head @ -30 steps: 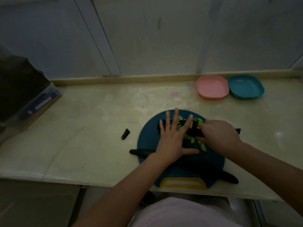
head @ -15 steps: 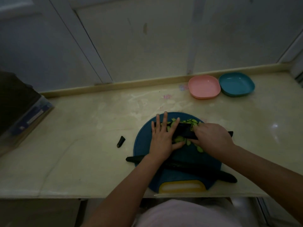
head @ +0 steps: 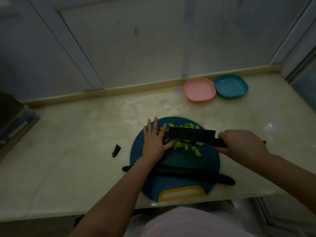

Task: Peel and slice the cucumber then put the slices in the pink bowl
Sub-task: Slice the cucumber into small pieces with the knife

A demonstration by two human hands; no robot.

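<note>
Pale green cucumber slices (head: 186, 145) lie in a heap on the far part of the round blue cutting board (head: 181, 159). My left hand (head: 153, 141) lies flat with straight fingers against the left side of the heap. My right hand (head: 242, 144) grips the handle of a black cleaver (head: 191, 135), whose broad blade stands on edge over the slices. A long dark cucumber (head: 196, 175) lies across the near part of the board. The pink bowl (head: 199, 89) stands empty at the back right.
A blue bowl (head: 230, 86) sits right of the pink one. A dark cut-off cucumber end (head: 116, 150) lies on the counter left of the board. The board's yellow handle (head: 182, 192) points at me. A box (head: 13, 127) stands at the far left.
The cleaver has swung from lying low among the slices to standing on edge with its blade stretched left. My right hand moved right. My left hand stays flat beside the heap.
</note>
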